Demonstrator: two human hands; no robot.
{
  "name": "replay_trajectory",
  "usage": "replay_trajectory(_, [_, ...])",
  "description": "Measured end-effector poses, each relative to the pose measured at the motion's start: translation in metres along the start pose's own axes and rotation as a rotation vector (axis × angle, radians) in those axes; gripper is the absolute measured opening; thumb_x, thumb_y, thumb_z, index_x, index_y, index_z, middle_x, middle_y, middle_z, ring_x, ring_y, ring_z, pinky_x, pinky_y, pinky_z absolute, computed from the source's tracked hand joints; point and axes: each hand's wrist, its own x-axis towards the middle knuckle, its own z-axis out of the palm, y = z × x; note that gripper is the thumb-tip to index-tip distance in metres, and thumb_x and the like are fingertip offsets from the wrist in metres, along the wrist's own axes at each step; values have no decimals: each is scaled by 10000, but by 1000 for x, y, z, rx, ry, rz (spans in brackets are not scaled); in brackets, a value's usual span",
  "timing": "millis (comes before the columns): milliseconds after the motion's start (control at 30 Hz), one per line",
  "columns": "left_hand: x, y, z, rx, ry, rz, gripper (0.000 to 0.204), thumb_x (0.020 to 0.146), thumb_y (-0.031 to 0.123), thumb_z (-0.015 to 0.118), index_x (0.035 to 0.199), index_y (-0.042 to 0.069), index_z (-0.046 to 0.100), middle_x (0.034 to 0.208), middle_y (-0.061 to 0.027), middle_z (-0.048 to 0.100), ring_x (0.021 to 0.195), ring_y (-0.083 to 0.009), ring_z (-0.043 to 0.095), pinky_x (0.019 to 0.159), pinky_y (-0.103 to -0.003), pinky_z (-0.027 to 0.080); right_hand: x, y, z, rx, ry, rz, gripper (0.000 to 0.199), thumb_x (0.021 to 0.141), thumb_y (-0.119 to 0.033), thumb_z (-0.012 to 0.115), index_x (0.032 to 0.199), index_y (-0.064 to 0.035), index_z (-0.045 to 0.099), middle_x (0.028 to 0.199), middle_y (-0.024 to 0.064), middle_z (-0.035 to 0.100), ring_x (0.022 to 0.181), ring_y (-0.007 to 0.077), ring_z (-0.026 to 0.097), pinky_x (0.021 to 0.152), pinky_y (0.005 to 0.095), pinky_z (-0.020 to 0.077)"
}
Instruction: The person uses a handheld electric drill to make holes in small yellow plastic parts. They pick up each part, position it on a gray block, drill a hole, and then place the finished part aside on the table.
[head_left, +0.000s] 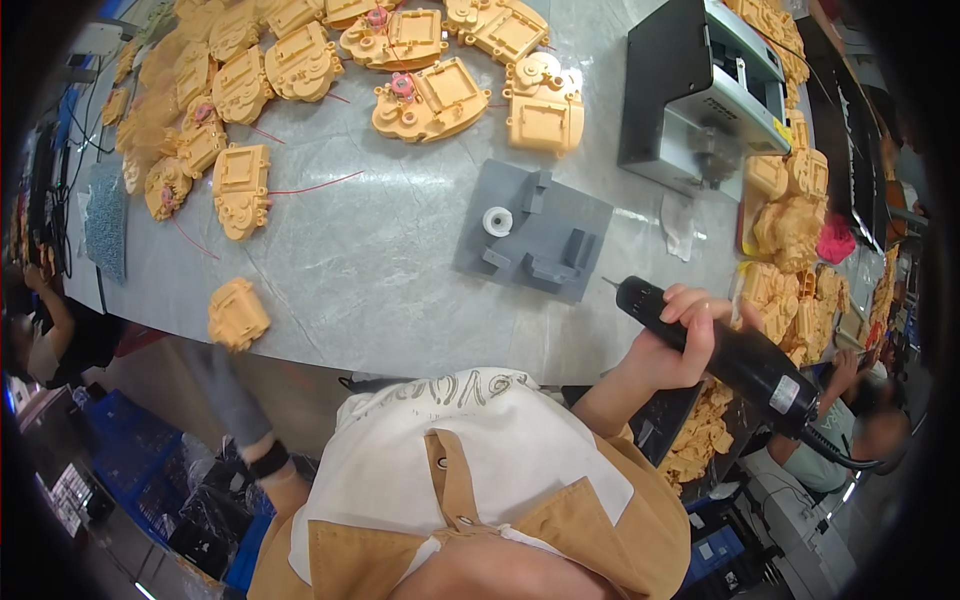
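My right hand (685, 335) is wrapped round a black electric screwdriver (755, 370); its thin bit points left toward a grey fixture block (530, 215). A white round bushing sits on that fixture, among raised grey blocks. My left hand (222, 390), in grey covering with a black band at the wrist, is smeared by motion below the table's front edge. Just above it, a yellow plastic housing (238, 313) lies at the edge; whether the hand touches it I cannot tell. Farther back, another yellow housing (241, 190) has a red wire trailing right.
Several yellow housings (430, 98) with red wires and pink parts fill the far left and back. A black-and-silver box-shaped machine (690, 100) stands at the back right. More yellow parts (790, 300) are piled at the right. Blue crates (130, 440) sit below left. Other people work on both sides.
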Motion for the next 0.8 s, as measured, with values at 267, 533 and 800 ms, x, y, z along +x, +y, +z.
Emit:
replay_trajectory(267, [10,22,51,-100,552,-249,617,888,287,520,1366,-28,288,1384,-228,326,1275,-327,323,1049,-378,265,-1,-2,-4,-21,63,24,490,741,-28,499,1194,-26,313,614,53,445,503,156,458,587,358,430])
replay_trajectory(533, [26,102,33,339,133,310,592,692,201,726,1220,65,497,1206,-150,520,1113,-290,503,940,-368,398,-3,0,-7,66,20,83,524,748,-36,498,1239,-55,317,650,26,433,529,142,451,618,359,407])
replay_trajectory(800, [-26,-107,68,-612,425,-398,415,922,236,511,1225,-38,439,1028,-90,543,956,-166,509,814,-286,436,-3,10,-9,3,58,104,437,760,-28,507,1170,-43,355,615,50,438,513,145,453,605,353,419])
